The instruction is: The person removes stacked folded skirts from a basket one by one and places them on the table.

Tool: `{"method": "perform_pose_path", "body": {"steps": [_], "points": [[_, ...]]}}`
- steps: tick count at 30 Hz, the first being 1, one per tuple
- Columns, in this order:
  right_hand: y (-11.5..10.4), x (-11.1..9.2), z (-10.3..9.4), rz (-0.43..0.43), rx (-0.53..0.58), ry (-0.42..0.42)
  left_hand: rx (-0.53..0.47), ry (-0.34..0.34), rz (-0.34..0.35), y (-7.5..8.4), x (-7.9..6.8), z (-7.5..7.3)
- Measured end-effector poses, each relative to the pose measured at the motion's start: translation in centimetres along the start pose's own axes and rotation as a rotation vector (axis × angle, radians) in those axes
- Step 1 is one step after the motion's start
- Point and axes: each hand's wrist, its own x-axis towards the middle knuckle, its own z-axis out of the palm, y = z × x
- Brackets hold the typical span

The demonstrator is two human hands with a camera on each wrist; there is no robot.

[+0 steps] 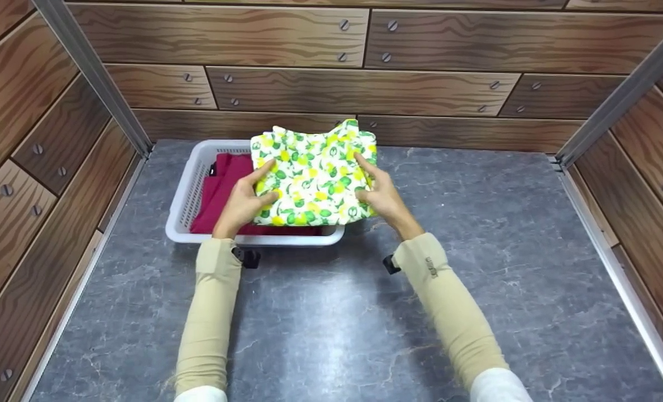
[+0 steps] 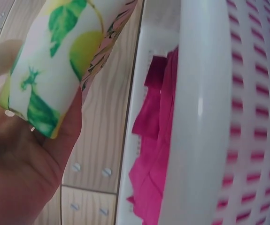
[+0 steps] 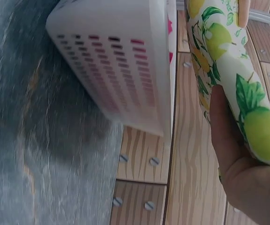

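A folded shirt (image 1: 314, 178) with a lemon-and-leaf print is held up by both hands, its collar toward the back wall. My left hand (image 1: 244, 198) grips its left side, thumb on top and fingers around the edge. On the opposite side my right hand (image 1: 386, 198) grips it the same way. Below the shirt stands a white plastic basket (image 1: 183, 206) with slotted walls, partly covered by it. Dark red folded cloth (image 1: 225, 192) lies in the basket. In the left wrist view the shirt (image 2: 55, 61) is above the basket rim, apart from it.
A grey marbled surface (image 1: 504, 268) extends around the basket and to the right. Wood-patterned panels (image 1: 420, 92) close off the back and both sides. Metal posts (image 1: 94, 78) stand at the two back corners.
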Motion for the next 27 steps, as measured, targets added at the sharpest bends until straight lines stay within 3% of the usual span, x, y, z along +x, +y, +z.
{"method": "perform_pose_path", "body": {"steps": [19,27], "points": [[1.4,-2.1,-5.4,0.015,-0.015,0.08,-0.079,-0.036,0.05,1.1,2.1,5.9],[2.2,-3.3,-7.4,0.036,-0.046,0.106,-0.047,-0.051,0.045,1.3,2.9,8.1]]}}
